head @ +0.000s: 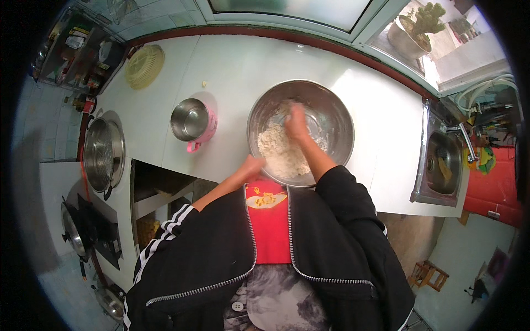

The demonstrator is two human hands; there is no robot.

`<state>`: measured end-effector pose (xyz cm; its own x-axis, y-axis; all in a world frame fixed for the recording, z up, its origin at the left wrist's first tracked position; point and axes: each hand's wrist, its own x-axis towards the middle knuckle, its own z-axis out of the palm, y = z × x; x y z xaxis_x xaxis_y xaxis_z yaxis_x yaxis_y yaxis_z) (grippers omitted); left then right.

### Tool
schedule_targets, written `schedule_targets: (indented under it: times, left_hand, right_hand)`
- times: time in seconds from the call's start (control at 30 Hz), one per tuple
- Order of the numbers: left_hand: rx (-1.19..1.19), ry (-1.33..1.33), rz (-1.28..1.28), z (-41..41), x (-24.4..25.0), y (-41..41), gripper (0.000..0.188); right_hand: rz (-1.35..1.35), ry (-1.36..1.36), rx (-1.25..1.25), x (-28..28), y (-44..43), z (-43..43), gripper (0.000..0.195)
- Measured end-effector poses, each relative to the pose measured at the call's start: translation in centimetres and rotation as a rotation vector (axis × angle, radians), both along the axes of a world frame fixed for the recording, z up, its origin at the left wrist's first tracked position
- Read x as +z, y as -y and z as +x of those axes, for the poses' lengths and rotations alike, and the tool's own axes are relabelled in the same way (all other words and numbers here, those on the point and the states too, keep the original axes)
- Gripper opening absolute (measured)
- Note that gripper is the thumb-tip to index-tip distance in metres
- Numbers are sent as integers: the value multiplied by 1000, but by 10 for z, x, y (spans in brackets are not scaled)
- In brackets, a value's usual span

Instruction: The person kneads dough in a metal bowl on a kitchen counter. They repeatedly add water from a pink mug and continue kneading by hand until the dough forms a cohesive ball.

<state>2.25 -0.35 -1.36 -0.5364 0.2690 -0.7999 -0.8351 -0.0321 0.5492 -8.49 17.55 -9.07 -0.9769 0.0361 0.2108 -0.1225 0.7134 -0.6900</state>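
Observation:
A wide stainless steel bowl stands on the white counter close to my body. Crumbly, floury dough lies in its left and near part, with dry flour smeared over the inner wall. My right hand is down inside the bowl above the dough; it is blurred, and whether its fingers hold any dough is hidden. At the bowl's near left rim, my left hand grips the edge with curled fingers.
Left of the bowl stands a pink-sided metal cup with a handle. A yellow plastic basket lies at the back left, and a steel steamer pot sits at the far left. At the right end is a steel sink with a faucet.

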Motion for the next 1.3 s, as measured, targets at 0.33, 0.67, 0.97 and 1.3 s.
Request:
schedule_targets:
  times: [0.33, 0.67, 0.97, 1.3]
  left_hand:
    - [25, 8, 25, -1, -9, 2, 48]
    - [34, -24, 46, -3, 30, -7, 39]
    - [40, -57, -5, 1, 30, -9, 34]
    - [35, 13, -3, 1, 1, -1, 31]
  right_hand:
    - [-191, 21, -115, 12, 11, -16, 37]
    - [-274, -4, 196, 14, 22, -15, 32]
    - [-135, 182, 628, 45, 31, 22, 29]
    - [-9, 241, 791, 47, 31, 31, 29]
